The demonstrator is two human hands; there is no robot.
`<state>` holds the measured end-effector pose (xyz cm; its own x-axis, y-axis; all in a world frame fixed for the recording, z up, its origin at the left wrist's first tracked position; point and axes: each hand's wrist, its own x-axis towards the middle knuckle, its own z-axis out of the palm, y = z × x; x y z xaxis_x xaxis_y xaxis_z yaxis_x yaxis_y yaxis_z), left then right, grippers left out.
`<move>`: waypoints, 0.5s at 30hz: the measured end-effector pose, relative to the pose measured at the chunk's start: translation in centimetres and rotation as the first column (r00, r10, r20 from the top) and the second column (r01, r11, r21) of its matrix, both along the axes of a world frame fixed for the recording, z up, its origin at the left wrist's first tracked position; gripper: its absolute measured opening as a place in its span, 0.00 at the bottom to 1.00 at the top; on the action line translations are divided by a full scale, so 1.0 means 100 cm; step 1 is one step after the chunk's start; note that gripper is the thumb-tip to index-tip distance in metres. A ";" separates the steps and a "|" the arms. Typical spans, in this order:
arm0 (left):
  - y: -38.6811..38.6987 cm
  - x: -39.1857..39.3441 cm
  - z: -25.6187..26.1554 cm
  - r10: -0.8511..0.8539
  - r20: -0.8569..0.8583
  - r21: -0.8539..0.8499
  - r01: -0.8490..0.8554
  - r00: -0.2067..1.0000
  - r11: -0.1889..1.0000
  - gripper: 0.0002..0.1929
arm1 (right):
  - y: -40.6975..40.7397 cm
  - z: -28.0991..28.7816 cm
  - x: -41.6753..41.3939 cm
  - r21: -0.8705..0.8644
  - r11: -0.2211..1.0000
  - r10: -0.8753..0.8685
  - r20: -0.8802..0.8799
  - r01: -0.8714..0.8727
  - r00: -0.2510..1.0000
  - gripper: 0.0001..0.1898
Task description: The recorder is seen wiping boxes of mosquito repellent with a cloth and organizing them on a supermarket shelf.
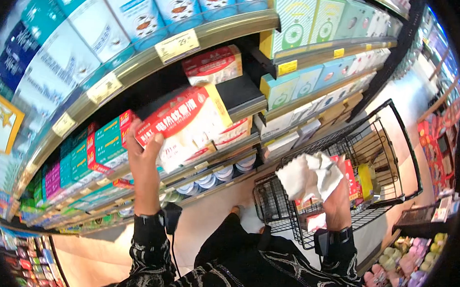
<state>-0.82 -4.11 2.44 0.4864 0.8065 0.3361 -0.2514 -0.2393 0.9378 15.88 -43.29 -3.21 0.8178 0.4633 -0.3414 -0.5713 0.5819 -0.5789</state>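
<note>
My left hand [144, 150] grips the left end of a red and white cardboard box [187, 125] bearing writing, tilted at the front of a shelf. Behind it, a similar red and white box [213, 63] lies on the dark shelf board [243, 95]. Teal boxes [112, 136] with red ends are lined up just left of my left hand. In my right hand [337, 201] is a crumpled white cloth or tissue [311, 176], held above a black wire shopping cart [277, 203]. Red packages [352, 178] and a yellow package [365, 181] are in the cart, partly hidden behind my right hand.
Curved shelves with price tags [176, 45] run across the left and front. Blue and white packs [135, 11] fill the upper shelf, and light green boxes [292, 21] stand further right. Round tins or tubs [224, 172] are low down. Plush slippers [404, 260] lie at the lower right.
</note>
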 end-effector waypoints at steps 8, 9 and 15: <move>-0.132 -0.060 -0.042 -0.097 -0.051 -0.383 0.070 0.994 0.921 0.25 | 0.049 0.080 -0.032 -0.285 0.942 0.039 0.621 0.179 0.783 0.20; -0.150 -0.061 -0.038 -0.117 -0.004 -0.443 0.103 0.993 0.890 0.24 | 0.053 0.072 -0.037 -0.244 0.933 0.024 0.775 0.265 0.631 0.18; -0.209 -0.076 -0.039 -0.092 0.085 -0.477 0.121 0.992 0.870 0.27 | 0.055 0.049 -0.095 -0.391 0.908 0.394 0.919 0.152 0.013 0.22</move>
<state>-8.46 -24.98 -1.48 0.5703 0.8200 -0.0493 -0.3070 0.2684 0.9131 6.36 -37.74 1.70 0.4180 0.6933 0.5870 0.6533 0.2196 -0.7245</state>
